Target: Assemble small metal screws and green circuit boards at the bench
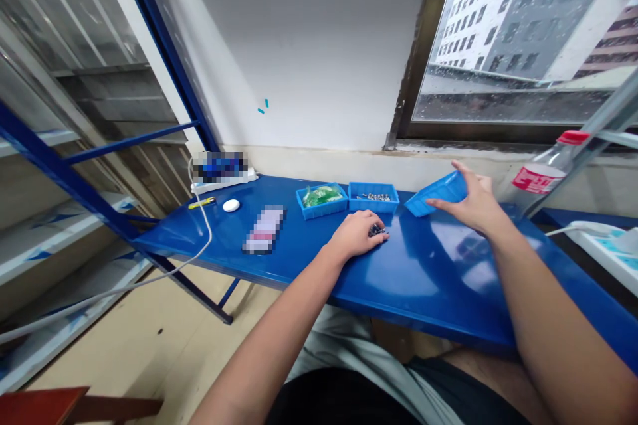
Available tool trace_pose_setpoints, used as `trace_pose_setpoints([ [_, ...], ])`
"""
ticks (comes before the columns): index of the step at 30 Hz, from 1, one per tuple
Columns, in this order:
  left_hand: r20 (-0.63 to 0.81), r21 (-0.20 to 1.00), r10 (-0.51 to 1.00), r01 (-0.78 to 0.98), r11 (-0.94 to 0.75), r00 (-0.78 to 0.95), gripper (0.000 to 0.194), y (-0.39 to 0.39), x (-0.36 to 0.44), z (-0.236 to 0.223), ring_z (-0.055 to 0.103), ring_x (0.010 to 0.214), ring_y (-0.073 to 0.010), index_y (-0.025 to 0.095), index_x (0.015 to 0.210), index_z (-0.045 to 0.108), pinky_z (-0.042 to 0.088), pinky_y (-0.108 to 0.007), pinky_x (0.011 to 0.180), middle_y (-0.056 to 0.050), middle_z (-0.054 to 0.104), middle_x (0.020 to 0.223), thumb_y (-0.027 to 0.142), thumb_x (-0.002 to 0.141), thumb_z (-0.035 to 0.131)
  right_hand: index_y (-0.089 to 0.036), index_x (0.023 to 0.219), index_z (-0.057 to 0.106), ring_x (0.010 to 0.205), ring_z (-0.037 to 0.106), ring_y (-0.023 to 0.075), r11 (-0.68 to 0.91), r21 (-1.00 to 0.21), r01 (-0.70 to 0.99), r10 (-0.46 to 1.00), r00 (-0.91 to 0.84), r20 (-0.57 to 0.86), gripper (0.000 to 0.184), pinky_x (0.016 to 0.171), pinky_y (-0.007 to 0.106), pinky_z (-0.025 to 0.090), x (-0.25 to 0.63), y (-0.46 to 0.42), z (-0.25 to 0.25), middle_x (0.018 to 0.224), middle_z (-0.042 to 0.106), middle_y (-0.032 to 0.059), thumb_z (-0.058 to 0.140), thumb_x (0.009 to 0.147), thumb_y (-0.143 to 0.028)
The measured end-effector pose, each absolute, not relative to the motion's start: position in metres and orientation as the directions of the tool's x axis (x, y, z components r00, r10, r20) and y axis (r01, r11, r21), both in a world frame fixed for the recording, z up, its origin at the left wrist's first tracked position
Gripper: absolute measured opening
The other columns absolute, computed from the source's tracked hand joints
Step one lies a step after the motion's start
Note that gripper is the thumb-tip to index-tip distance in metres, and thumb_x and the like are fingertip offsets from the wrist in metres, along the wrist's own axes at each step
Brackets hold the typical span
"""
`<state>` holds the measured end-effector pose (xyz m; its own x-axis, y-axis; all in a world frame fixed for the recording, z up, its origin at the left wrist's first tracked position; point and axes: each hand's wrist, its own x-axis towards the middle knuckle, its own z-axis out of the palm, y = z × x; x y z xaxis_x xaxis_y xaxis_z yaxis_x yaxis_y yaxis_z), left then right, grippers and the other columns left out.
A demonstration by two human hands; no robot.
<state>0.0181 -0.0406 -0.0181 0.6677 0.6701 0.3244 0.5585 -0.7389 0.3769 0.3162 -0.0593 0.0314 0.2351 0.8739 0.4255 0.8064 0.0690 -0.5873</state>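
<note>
My right hand (473, 202) grips a small blue plastic bin (432, 194) between thumb and fingers. The bin is tilted, one end raised off the blue table, and its inside is hidden from me. Resting on the tabletop, my left hand (355, 234) is curled around small dark, shiny metal parts (377, 231), too small to name. Just beyond it stands a second blue bin (373, 207) with small metal pieces (379, 197) in it. Beside that, to the left, is a third blue bin (325, 212) holding green material (321, 195) that looks like plastic film.
A blurred-out flat item (265, 229), a round white object (230, 205) and a yellow tool (202, 202) lie left on the table (299, 259). A white cable (207, 239) hangs over the front edge. A red-capped bottle (538, 176) stands right, near a white power strip (605, 246).
</note>
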Motion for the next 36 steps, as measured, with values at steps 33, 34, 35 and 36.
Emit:
trace_pose_setpoints([
  [33, 0.307, 0.378, 0.691, 0.582, -0.72, 0.655, 0.02, -0.042, 0.02, -0.014, 0.061, 0.112, -0.0258, 0.024, 0.104, 0.072, 0.049, -0.039, 0.101, -0.006, 0.067, 0.119, 0.039, 0.095, 0.062, -0.016, 0.154, 0.046, 0.133, 0.053, 0.049, -0.034, -0.257, 0.966, 0.994, 0.061, 0.095, 0.114, 0.106, 0.058, 0.049, 0.339, -0.042, -0.003, 0.145, 0.051, 0.0262, 0.061, 0.07, -0.091],
  [34, 0.308, 0.383, 0.692, 0.581, -0.718, 0.652, 0.02, -0.042, 0.02, -0.014, 0.061, 0.112, -0.0257, 0.024, 0.103, 0.072, 0.049, -0.039, 0.102, -0.006, 0.067, 0.118, 0.038, 0.095, 0.062, -0.016, 0.152, 0.05, 0.13, 0.055, 0.049, -0.053, -0.253, 0.966, 0.992, 0.08, 0.095, 0.112, 0.105, 0.059, 0.05, 0.341, -0.04, -0.005, 0.143, 0.052, 0.0268, 0.06, 0.07, -0.092],
  [35, 0.309, 0.386, 0.694, 0.581, -0.716, 0.65, 0.019, -0.042, 0.019, -0.014, 0.061, 0.112, -0.0257, 0.024, 0.102, 0.072, 0.049, -0.039, 0.102, -0.007, 0.067, 0.117, 0.038, 0.094, 0.062, -0.015, 0.149, 0.053, 0.126, 0.058, 0.0493, -0.058, -0.248, 0.967, 0.99, 0.088, 0.111, 0.111, 0.102, 0.06, 0.051, 0.343, -0.039, -0.007, 0.14, 0.053, 0.0273, 0.06, 0.07, -0.092],
  [36, 0.309, 0.389, 0.696, 0.581, -0.715, 0.649, 0.018, -0.042, 0.019, -0.014, 0.061, 0.111, -0.0256, 0.023, 0.101, 0.072, 0.049, -0.039, 0.101, -0.007, 0.067, 0.117, 0.037, 0.094, 0.062, -0.016, 0.147, 0.055, 0.121, 0.06, 0.0495, -0.053, -0.244, 0.968, 0.987, 0.088, 0.135, 0.109, 0.098, 0.062, 0.052, 0.345, -0.037, -0.009, 0.137, 0.055, 0.0275, 0.06, 0.069, -0.092],
])
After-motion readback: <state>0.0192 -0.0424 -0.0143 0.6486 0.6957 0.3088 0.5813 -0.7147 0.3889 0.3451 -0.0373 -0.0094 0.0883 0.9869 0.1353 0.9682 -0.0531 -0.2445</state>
